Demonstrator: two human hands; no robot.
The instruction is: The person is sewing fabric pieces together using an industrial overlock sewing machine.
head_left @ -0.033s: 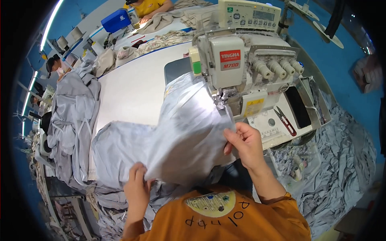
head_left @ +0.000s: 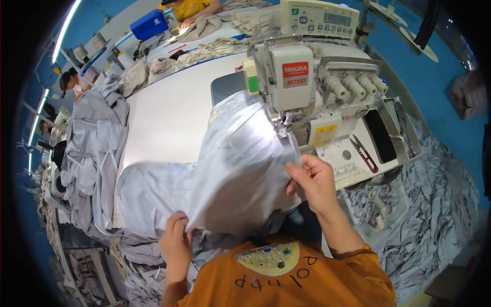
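Nearest to us is the left hand (head_left: 175,240), whose fingers are closed on the lower edge of a pale grey cloth (head_left: 230,184). The right hand (head_left: 314,184), a little farther, pinches the right edge of this same cloth between thumb and fingers. The cloth is spread between both hands and reaches up to the sewing machine (head_left: 290,77); its edge seems to be under the presser foot, but this place is small and bright, so we cannot be sure. To the right of the machine's base we find red-handled snips (head_left: 364,153) beside a black flat object (head_left: 378,135). On the left, a grey fabric pile (head_left: 94,153) hangs over the white table (head_left: 158,123). Farthest, we see a co-worker in yellow (head_left: 189,10) near a blue machine (head_left: 148,25).
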